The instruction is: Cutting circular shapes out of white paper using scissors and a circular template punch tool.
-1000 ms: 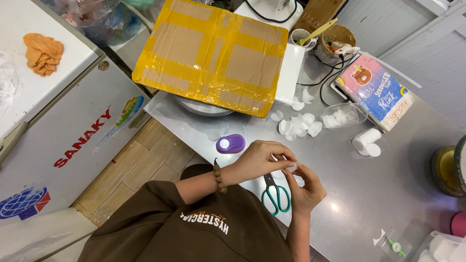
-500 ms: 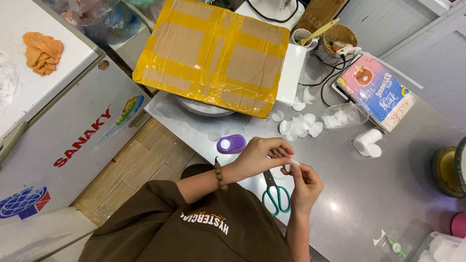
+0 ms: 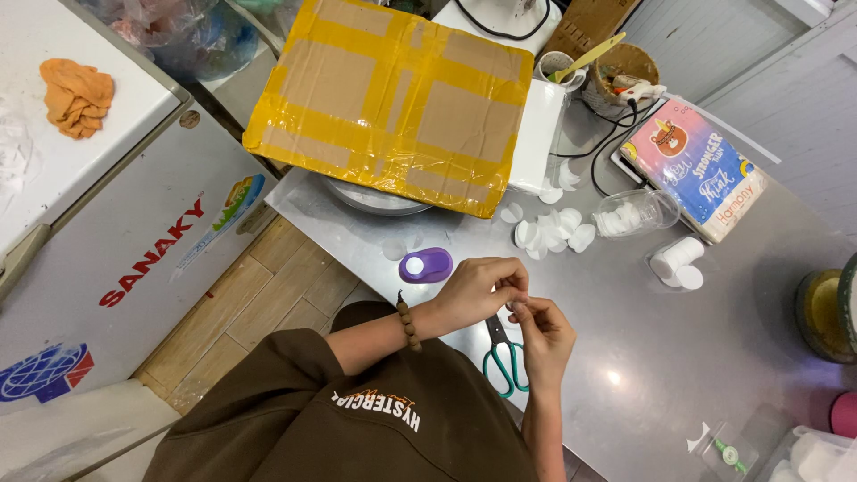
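My left hand (image 3: pixel 478 290), with a bead bracelet on its wrist, and my right hand (image 3: pixel 544 335) meet over the near edge of the metal table (image 3: pixel 678 357). The fingertips of both pinch a small white piece (image 3: pixel 515 304), mostly hidden by the fingers. Green-handled scissors (image 3: pixel 504 366) lie on the table just under my hands. A purple paper punch (image 3: pixel 426 265) sits to the left of my left hand. A heap of white round discs (image 3: pixel 546 232) lies beyond it.
A cardboard sheet with yellow tape (image 3: pixel 393 103) covers a metal bowl at the back. A clear cup of discs (image 3: pixel 636 214), white rolls (image 3: pixel 676 261) and a tissue pack (image 3: pixel 701 170) lie to the right. A white chest freezer (image 3: pixel 107 232) stands left, with an orange cloth (image 3: pixel 79 94) on it.
My hands have drawn closer together and the fingers have closed over the white piece, which showed more plainly before. Nothing else on the table has moved.
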